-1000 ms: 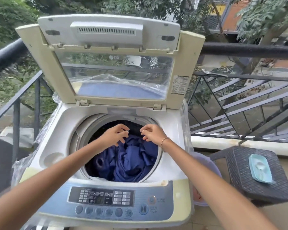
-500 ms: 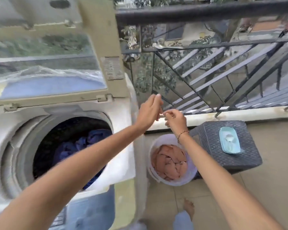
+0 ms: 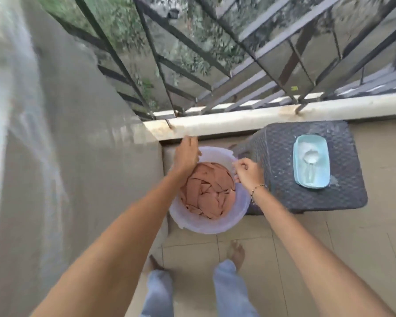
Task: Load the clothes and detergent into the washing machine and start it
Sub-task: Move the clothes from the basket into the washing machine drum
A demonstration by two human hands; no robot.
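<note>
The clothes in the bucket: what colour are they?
Salmon pink clothes, seen best in the head view.

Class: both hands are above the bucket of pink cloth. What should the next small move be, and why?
Probably lower both hands and gather the pink cloth. The left hand and right hand hover over the bucket, and the cloth lies loose inside it, not yet loaded.

1. Grey-white plastic-wrapped washing machine side (image 3: 55, 156): motion-blurred, cut off by left edge.
2. Crumpled pink clothes (image 3: 206, 193) in round white plastic tub (image 3: 215, 226): partly hidden under left hand (image 3: 186, 156).
3. Right hand (image 3: 247, 173): fingers curled, grip unclear.
</note>
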